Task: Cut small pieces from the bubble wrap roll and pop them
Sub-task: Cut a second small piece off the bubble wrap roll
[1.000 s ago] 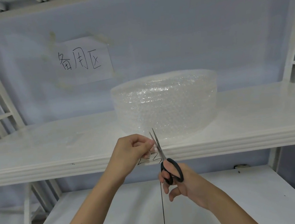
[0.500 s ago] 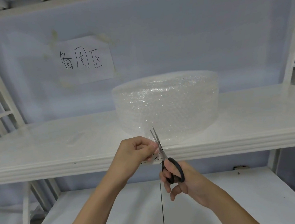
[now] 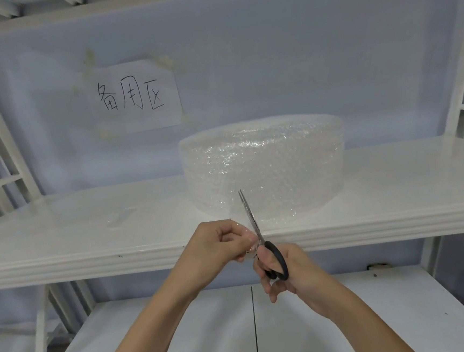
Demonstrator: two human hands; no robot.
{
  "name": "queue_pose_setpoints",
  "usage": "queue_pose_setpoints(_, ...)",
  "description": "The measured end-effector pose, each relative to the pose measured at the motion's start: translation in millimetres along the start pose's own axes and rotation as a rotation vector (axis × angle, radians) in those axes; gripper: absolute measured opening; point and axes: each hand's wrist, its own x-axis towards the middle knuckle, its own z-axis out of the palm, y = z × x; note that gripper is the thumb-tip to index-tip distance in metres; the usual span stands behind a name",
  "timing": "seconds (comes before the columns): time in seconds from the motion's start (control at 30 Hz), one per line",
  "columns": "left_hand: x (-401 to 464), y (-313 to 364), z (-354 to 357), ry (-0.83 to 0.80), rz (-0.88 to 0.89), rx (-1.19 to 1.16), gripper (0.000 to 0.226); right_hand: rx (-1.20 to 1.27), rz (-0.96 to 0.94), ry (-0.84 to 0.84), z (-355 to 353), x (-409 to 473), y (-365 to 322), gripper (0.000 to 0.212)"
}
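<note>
A wide roll of clear bubble wrap lies flat on the upper white shelf. A loose flap of it hangs over the shelf's front edge. My left hand pinches the end of that flap just below the edge. My right hand grips black-handled scissors, blades closed and pointing up along the flap, right beside my left fingers. The flap itself is almost see-through and hard to outline.
A paper sign with handwritten characters is taped to the pale back wall. A small clear scrap lies on the upper shelf at the left. A lower white shelf runs beneath my arms. White frame posts stand at both sides.
The scissor blades have closed from slightly apart. Both hands stay together at the shelf's front edge, my left fingers curling tighter on the flap.
</note>
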Motion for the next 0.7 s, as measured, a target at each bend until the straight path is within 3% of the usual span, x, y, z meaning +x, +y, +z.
queue_pose_setpoints(0.2,-3.1,0.5,-7.6,0.002,0.021,-0.029,0.008,0.006,-0.013,0.031,1.7,-1.0,3.9,0.045)
queue_pose_setpoints(0.43,3.1,9.6,-11.6,0.175,-0.022,-0.152,0.047,-0.008,0.004,0.051,3.5,0.6,4.5,0.044)
queue_pose_setpoints(0.7,12.2,14.2,-2.3,0.117,0.041,-0.128,0.016,-0.007,0.011,0.038,3.6,-0.3,0.2,0.045)
